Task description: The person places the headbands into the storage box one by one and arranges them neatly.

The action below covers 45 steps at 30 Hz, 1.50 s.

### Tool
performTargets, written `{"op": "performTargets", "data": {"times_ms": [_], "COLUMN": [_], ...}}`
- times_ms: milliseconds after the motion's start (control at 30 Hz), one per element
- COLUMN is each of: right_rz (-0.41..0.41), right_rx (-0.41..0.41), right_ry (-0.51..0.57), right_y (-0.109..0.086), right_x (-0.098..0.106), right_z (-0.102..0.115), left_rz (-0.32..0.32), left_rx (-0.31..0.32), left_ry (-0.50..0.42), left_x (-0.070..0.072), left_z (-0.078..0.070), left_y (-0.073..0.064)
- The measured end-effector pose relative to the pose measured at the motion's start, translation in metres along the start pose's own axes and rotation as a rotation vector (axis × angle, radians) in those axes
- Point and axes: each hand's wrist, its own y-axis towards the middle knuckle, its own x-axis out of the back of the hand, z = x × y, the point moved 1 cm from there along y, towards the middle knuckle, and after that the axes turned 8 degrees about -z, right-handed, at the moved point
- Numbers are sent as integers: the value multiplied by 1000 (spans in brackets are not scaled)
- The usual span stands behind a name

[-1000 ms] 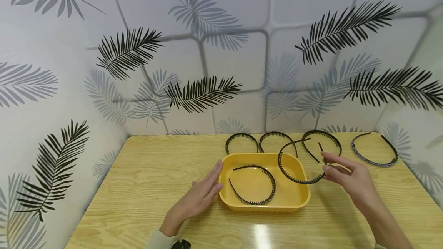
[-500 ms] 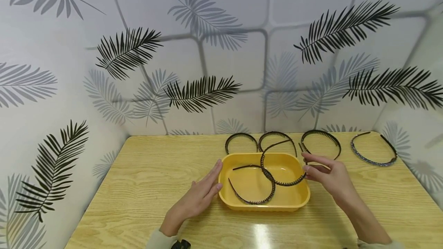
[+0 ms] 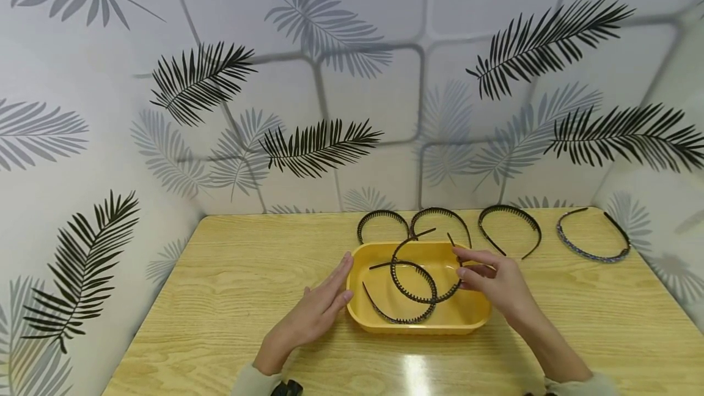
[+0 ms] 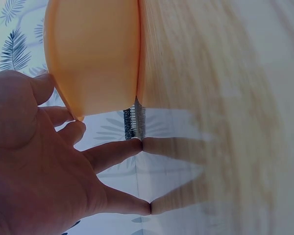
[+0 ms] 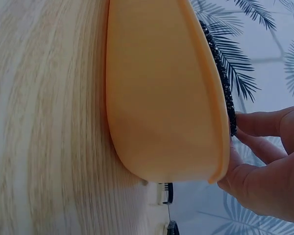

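Observation:
A yellow plastic basin [image 3: 419, 329] stands on the wooden table. My left hand [image 3: 316, 316] touches its left end with extended fingers; in the left wrist view, the thumb and nearby fingers of the left hand [image 4: 49, 161] are at the basin's rim, and two fingertips meet the tabletop. Over the basin's right part, my right hand [image 3: 497, 280] pinches a dark toothed headband [image 3: 392, 269] near one end. It looks dark and glittery along the rim in the right wrist view. Inside the basin lies another toothed headband [image 3: 404, 321] with bluish decoration, partly overlapped by the held one.
Behind the basin, a black headband [image 3: 382, 212] and another black headband [image 3: 440, 209] are partly hidden by it. A third black headband [image 3: 511, 208] and a blue-patterned headband [image 3: 591, 255] lie farther right. A leaf-patterned wall [image 3: 352, 96] borders the table's back.
My right hand has carried the pinched headband leftward, from the basin's right edge to above its middle, overlapping the headband inside. My left hand has stayed at the basin's left end.

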Motion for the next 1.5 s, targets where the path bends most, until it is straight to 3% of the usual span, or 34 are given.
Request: {"op": "performTargets", "data": {"times_ms": [633, 1267, 1500], "right_rz": [87, 130, 120], "right_rx": [9, -16, -63], "right_ry": [-97, -219, -278], "right_y": [0, 0, 4], "right_x": [-31, -37, -42], "right_z": [-5, -9, -10], "left_rz": [-4, 12, 15], "left_rx": [6, 9, 15], "left_ry": [8, -4, -9], "left_x": [-1, 1, 2], "left_z": [1, -1, -3], "left_y": [0, 1, 1]}}
